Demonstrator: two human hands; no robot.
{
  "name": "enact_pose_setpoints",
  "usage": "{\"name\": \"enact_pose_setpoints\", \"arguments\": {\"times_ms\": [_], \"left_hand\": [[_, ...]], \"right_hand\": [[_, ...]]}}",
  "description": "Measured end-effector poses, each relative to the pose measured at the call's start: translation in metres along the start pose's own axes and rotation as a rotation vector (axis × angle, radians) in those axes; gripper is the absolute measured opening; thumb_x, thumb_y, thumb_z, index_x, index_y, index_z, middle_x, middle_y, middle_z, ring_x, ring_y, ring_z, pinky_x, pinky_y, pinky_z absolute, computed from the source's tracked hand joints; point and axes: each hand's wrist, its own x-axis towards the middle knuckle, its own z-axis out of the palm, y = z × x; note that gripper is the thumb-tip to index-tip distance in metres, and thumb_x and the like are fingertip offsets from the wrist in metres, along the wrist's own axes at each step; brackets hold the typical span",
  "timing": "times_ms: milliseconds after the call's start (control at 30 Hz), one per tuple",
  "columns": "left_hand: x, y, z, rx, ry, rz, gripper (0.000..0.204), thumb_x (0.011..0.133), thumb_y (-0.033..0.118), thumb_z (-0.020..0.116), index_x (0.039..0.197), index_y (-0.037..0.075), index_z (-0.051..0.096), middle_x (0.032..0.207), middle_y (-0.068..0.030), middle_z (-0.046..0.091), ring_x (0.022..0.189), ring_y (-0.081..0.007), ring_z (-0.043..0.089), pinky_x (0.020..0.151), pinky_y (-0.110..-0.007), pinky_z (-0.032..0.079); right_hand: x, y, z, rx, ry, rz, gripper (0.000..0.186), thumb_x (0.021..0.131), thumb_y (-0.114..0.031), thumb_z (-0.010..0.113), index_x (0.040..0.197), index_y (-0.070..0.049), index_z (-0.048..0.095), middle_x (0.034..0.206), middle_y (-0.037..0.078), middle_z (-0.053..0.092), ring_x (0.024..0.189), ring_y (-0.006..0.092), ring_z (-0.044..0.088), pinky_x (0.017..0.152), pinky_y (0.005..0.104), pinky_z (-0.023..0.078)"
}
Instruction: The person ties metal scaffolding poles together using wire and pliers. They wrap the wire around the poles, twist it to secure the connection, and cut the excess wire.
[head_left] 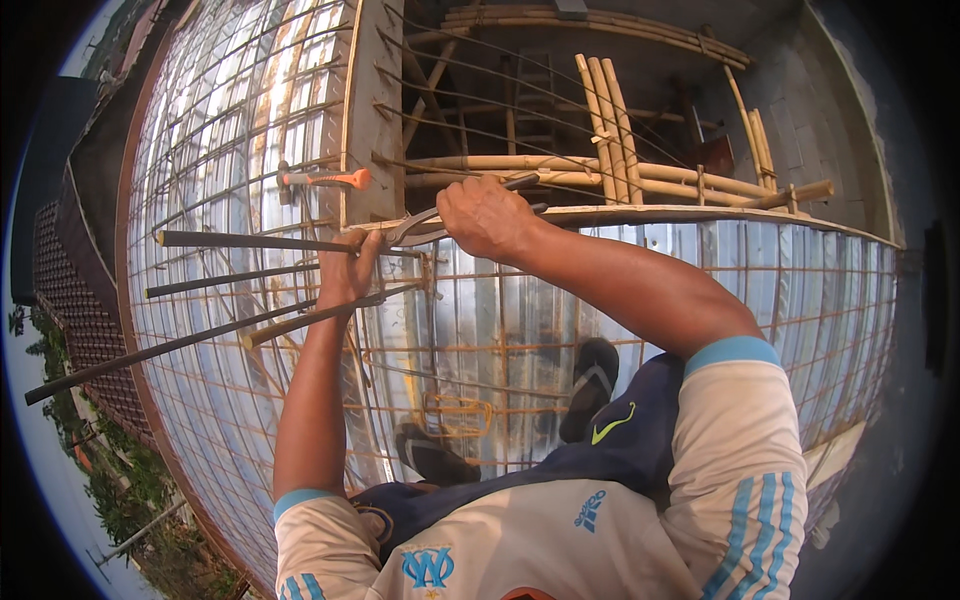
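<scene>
My right hand point(487, 217) is closed around the handles of a pair of pincers point(420, 228), whose dark jaws point left toward my other hand. Close by the jaws, my left hand point(348, 268) wraps over a thick dark steel bar point(250, 241) at the corner of the concrete edge; its fingertips are partly hidden. More steel bars point(180, 352) stick out to the left, some passing under or beside my left wrist. Just above that hand, a hammer with an orange handle point(335, 179) lies across the mesh near the concrete.
Thin steel mesh point(540, 350) covers corrugated metal sheets point(720, 270) under my feet. A bent wire stirrup point(458, 415) lies near my shoes. Beyond the board edge point(680, 213) is a deep opening with bamboo poles point(615, 130). Roofs and trees drop away at left.
</scene>
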Motion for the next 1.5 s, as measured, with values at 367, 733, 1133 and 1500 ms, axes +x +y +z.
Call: {"name": "enact_pose_setpoints", "arguments": {"times_ms": [367,733,1133,1500], "left_hand": [[-0.012,-0.018,0.01,0.082,0.162,0.089,0.041,0.097,0.038,0.044,0.083,0.006,0.064,0.082,-0.0117,0.062,0.089,-0.0318,0.054,0.091,-0.048,0.03],[-0.014,-0.008,0.01,0.11,0.09,0.077,0.033,0.099,0.029,0.04,0.09,0.01,0.065,0.086,-0.0072,0.063,0.091,-0.0265,0.055,0.097,-0.048,0.029],[-0.007,-0.004,0.01,0.142,0.117,0.022,0.026,0.095,0.026,0.048,0.088,0.008,0.065,0.079,-0.0116,0.064,0.08,-0.03,0.057,0.081,-0.043,0.037],[-0.096,0.066,-0.067,0.222,-0.521,-0.265,0.028,0.081,0.015,0.061,0.106,0.001,0.06,0.106,-0.0193,0.059,0.106,-0.0347,0.054,0.088,-0.044,0.045]], "right_hand": [[0.03,0.021,-0.027,1.048,-1.078,0.233,0.038,0.092,-0.029,0.058,0.09,0.009,0.061,0.067,0.013,0.06,0.048,0.0239,0.06,0.042,0.0338,0.052],[0.015,0.017,0.0,1.306,-1.11,0.281,0.034,0.092,-0.028,0.058,0.083,0.005,0.058,0.062,0.009,0.054,0.048,0.0179,0.058,0.039,0.0314,0.049],[0.011,0.016,0.009,1.377,-1.118,0.272,0.033,0.093,-0.028,0.057,0.082,0.003,0.057,0.063,0.006,0.055,0.049,0.0159,0.058,0.04,0.0307,0.051],[0.038,0.045,0.01,1.403,-1.348,0.267,0.026,0.089,-0.025,0.062,0.084,0.001,0.059,0.063,0.006,0.059,0.05,0.0166,0.061,0.044,0.0326,0.055]]}}
